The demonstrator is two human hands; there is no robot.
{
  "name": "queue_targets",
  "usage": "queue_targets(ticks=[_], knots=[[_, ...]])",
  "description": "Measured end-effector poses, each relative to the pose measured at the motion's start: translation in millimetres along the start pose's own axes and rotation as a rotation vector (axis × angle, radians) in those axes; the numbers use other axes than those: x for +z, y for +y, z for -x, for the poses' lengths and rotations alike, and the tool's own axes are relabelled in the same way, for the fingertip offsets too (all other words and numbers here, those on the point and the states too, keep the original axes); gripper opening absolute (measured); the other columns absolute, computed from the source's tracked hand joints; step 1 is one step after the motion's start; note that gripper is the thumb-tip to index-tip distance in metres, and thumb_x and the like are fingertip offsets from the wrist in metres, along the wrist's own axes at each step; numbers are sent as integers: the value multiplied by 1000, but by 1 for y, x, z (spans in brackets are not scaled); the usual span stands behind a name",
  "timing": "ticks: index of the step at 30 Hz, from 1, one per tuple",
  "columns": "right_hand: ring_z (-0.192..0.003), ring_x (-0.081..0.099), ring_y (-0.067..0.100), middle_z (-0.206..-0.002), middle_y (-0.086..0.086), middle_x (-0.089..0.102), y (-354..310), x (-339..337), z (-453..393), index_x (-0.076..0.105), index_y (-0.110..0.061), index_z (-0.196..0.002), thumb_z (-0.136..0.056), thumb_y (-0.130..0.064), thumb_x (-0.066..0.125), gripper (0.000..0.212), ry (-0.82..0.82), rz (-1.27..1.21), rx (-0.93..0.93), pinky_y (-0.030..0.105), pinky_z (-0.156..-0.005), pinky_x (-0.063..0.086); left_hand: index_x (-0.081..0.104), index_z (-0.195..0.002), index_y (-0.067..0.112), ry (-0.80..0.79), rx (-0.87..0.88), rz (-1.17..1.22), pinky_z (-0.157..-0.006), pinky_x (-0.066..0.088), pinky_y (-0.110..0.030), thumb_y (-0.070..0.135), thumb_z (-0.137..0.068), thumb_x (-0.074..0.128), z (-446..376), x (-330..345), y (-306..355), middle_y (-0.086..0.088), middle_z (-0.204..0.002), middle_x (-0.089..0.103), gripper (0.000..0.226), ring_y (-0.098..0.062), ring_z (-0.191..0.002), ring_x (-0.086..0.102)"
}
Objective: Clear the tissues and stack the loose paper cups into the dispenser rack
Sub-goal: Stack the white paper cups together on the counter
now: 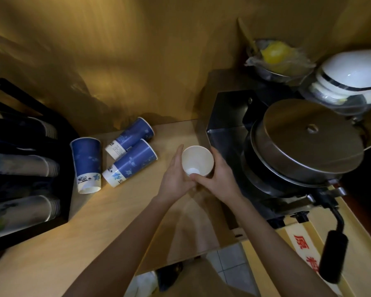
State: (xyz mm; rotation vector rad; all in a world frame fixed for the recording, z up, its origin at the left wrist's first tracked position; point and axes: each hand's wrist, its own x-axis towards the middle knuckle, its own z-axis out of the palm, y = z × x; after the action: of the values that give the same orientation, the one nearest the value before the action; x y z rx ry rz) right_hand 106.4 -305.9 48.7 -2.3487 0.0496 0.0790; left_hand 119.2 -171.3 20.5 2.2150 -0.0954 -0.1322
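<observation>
A paper cup (197, 157) stands upright near the middle of the wooden counter, its white inside facing me. My right hand (217, 179) wraps its right side and holds it. My left hand (176, 176) lies flat against its left side, fingers straight. Three blue paper cups lie on their sides to the left: one (86, 165) beside the rack, one (131, 137) at the back, one (130, 162) in front of it. The black dispenser rack (30, 168) at the left edge holds stacks of cups lying sideways. No tissues show on the counter.
A black machine with a round metal lid (306, 142) and a black handle (333, 256) crowds the right side, touching distance from the held cup. Behind it sit a foil bowl with something yellow (274, 58) and white bowls (349, 76). The counter's front edge (180, 264) drops to a tiled floor.
</observation>
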Motion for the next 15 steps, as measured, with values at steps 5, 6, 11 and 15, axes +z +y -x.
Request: queue_targets(ticks=[5,6,11,15], knots=[[-124,42,19,-138,5,43,6,-1,0,29,-17,-140,-74,-37,73,81,-18,-51,11,27,-97,37,13,-142,24,3,3,-57,-100,40,-34,34,-69,76,-5,8,3,-4,-147,33,96,-22,-130,39],[-124,42,19,-138,5,43,6,-1,-2,29,-17,-140,-75,-37,72,80,-25,-50,11,27,-96,37,13,-142,23,-3,4,-70,-100,41,-35,34,-69,75,-7,8,4,-5,-147,33,96,-23,-130,40],[-125,41,23,-140,10,35,0,-2,-9,24,-10,-142,-78,-37,69,83,-59,32,16,28,-97,36,14,-141,20,-36,-13,-124,-97,44,-37,34,-67,77,-14,2,6,-7,-146,36,99,-25,-127,44],[-129,33,27,-142,13,32,-7,-4,-13,23,-6,-141,-78,-36,68,84,-103,135,40,37,-104,35,16,-139,19,-105,17,-162,-87,45,-30,34,-64,79,-15,-9,9,-8,-140,43,99,-26,-120,49]])
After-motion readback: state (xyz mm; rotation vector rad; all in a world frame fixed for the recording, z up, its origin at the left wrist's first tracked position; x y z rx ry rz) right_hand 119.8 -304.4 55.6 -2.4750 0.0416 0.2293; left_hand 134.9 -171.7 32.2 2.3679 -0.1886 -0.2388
